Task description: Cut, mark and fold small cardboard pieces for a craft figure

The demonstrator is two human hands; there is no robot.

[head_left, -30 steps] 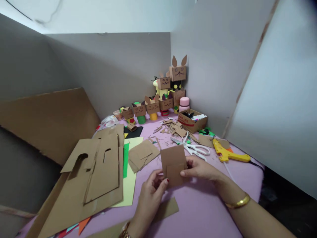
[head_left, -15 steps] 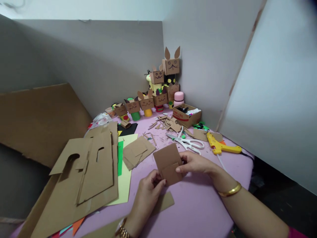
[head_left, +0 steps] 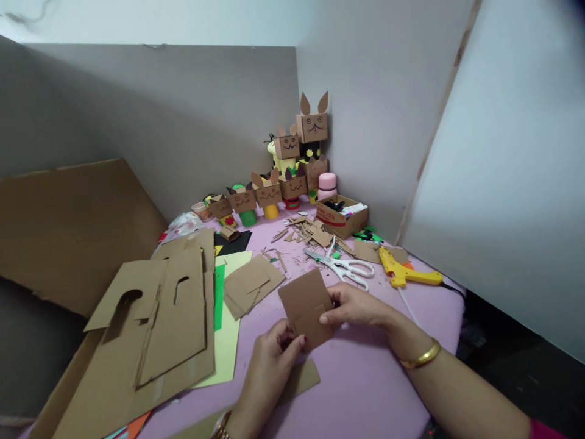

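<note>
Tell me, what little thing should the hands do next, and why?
Maybe pinch the small card firmly against the big card. It overlaps the big card's lower part, the right hand has its thumb on it, the left hand is at its lower left, and no fastening shows, so it might slip.

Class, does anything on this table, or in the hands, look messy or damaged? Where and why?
Yes: uneven scraps lie strewn beside the box, unlike the stacked sheets at left. The cardboard held by the left hand and right hand shows no plain damage.
</note>
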